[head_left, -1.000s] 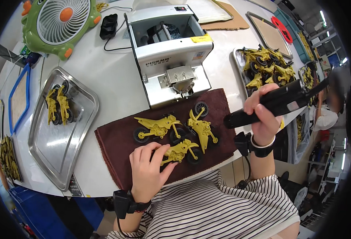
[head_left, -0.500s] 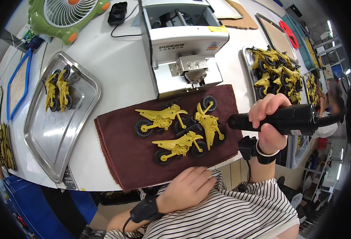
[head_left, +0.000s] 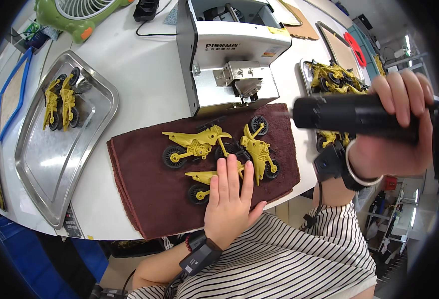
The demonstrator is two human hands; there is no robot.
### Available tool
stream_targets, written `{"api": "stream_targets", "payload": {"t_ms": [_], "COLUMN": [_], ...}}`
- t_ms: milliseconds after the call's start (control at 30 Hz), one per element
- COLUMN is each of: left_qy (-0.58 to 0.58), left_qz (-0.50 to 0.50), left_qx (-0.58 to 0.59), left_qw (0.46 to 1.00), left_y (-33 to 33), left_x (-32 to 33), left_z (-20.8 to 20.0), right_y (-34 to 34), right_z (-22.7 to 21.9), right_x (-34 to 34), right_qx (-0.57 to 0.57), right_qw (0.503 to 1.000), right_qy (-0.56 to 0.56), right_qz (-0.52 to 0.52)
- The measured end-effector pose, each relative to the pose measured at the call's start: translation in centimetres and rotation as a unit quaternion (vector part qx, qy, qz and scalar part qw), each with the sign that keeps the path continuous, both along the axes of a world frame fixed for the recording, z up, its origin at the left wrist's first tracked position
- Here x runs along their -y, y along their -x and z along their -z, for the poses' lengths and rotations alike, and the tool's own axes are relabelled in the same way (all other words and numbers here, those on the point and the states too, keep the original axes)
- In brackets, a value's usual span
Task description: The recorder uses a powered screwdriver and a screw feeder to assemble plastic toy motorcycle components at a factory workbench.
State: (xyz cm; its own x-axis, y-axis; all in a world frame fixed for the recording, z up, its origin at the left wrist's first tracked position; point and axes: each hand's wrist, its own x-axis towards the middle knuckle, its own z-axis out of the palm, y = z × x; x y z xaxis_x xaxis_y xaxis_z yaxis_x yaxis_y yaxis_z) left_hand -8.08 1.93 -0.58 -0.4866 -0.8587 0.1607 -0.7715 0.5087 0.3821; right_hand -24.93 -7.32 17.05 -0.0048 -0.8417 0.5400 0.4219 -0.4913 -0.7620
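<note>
Three yellow toy motorcycles with black wheels lie on a folded dark brown cloth (head_left: 144, 199). My left hand (head_left: 230, 199) lies flat over the nearest toy motorcycle (head_left: 199, 176), fingers stretched out and covering much of its front half. Beyond it is a second toy motorcycle (head_left: 194, 142), and to the right a third toy motorcycle (head_left: 255, 149) points toward the far side. My right hand (head_left: 404, 109) is raised at the right, wrapped round a black electric screwdriver (head_left: 344, 112). The tool's thin tip points left, above the cloth's right edge.
A silver screw-feeding machine (head_left: 234, 74) stands just behind the cloth. At left, a metal tray (head_left: 92, 124) holds two toy motorcycles (head_left: 60, 102). Another tray at right holds a pile of toy motorcycles (head_left: 334, 77), partly behind the screwdriver. A green fan (head_left: 75, 20) stands far left.
My left hand has moved from the table's near edge forward onto the nearest toy motorcycle. My right hand has lifted the screwdriver up and to the right, away from the cloth.
</note>
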Motion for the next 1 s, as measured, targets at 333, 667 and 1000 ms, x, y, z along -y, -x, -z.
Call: {"api": "stream_targets", "payload": {"t_ms": [333,667,1000], "left_qy": [-0.029,-0.038,-0.032], "left_qz": [0.002,0.012,0.007], "left_qx": [-0.019,0.021,0.066], "left_qw": [0.999,0.999,0.997], "left_y": [-0.1,-0.2,-0.4], "left_x": [0.1,0.3,0.1], "left_z": [-0.1,-0.4,0.1], "right_y": [-1.1,-3.2,-7.4], "right_z": [2.2,2.9,5.1], "right_x": [5.1,4.3,-3.3], "right_qx": [-0.102,-0.135,-0.009], "right_qw": [0.995,0.99,0.997], "right_qy": [-0.014,-0.008,-0.024], "right_qz": [-0.007,0.045,-0.071]}}
